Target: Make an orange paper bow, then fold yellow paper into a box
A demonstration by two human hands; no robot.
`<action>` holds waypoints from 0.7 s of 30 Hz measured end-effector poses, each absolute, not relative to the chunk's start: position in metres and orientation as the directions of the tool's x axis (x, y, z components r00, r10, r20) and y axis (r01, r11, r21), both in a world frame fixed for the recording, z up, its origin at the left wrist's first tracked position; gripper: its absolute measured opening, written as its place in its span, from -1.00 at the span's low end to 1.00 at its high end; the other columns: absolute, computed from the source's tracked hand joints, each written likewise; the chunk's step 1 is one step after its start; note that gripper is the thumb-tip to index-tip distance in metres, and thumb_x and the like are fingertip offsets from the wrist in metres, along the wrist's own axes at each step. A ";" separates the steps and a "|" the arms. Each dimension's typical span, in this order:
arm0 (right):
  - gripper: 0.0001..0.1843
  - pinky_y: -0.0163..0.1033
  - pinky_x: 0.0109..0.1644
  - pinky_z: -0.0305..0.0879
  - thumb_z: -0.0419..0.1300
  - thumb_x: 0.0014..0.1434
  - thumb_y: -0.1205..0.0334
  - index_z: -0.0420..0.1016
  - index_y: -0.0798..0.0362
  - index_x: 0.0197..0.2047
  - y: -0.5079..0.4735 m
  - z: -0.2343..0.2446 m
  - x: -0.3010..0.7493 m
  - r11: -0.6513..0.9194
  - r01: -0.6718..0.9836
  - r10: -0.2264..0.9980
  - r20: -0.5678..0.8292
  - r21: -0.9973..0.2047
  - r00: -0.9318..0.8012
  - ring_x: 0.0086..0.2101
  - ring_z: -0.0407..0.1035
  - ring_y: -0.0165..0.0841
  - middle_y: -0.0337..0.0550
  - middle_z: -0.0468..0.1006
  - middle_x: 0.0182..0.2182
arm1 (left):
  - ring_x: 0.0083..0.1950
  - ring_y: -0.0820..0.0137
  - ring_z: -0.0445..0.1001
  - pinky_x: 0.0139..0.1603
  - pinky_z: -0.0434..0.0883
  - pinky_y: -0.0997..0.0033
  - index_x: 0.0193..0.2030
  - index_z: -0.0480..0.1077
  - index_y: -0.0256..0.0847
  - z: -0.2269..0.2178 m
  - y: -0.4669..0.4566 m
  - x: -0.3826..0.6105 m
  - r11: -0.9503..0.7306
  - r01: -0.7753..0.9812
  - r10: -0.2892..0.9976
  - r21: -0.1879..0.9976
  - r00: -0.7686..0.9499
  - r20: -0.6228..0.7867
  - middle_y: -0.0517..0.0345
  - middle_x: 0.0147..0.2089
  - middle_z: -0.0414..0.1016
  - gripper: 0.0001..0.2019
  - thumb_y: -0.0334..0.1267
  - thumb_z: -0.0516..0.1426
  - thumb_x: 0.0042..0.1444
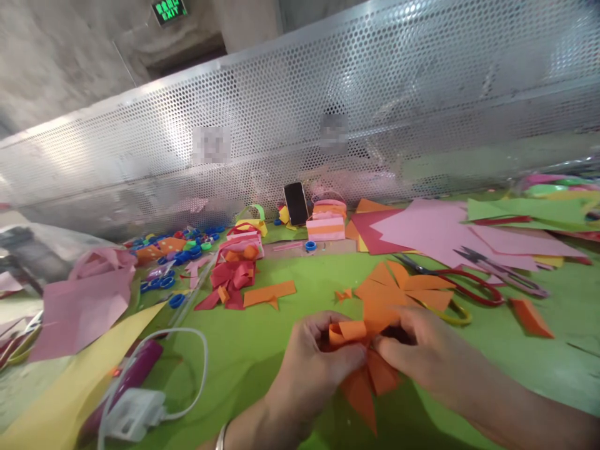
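Note:
Between my two hands is an orange paper bow (347, 332) with a rolled loop at its left and pointed tails hanging below. My left hand (315, 356) pinches the loop side, thumb in front. From the right, my right hand (412, 340) grips the bow near its middle, fingers closed on the paper. Just beyond my hands lies an orange paper flower shape (385, 284) with several petals, partly covered by my right hand. A small orange scrap (344, 294) and a cut orange strip (269, 294) lie to the left of it.
Red-handled scissors (473, 287), yellow-handled scissors (457, 312) and pink-handled scissors (510, 275) lie at right near pink sheets (422, 225). Red bows (232, 275) sit left of centre. A phone (295, 203) leans at the back. A white charger (134, 412) with its cable lies front left.

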State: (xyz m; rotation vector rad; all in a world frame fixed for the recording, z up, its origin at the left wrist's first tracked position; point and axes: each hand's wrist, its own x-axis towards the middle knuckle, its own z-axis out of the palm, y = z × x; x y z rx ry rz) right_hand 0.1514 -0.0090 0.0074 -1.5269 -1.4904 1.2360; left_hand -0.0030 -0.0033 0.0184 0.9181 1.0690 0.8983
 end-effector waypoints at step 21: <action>-0.80 -0.20 -0.28 0.14 0.11 -0.15 0.03 0.34 -0.02 -0.52 -0.012 0.011 0.157 -0.355 0.191 0.925 -0.373 -0.915 -0.067 -0.37 0.28 -0.30 -0.24 0.41 -0.50 | -0.51 0.58 0.38 -0.42 0.33 0.59 -0.52 0.49 -0.30 0.013 -0.002 -0.004 0.336 -0.267 0.922 0.903 0.288 -0.258 0.25 -0.55 0.50 -0.59 -0.14 0.50 -0.48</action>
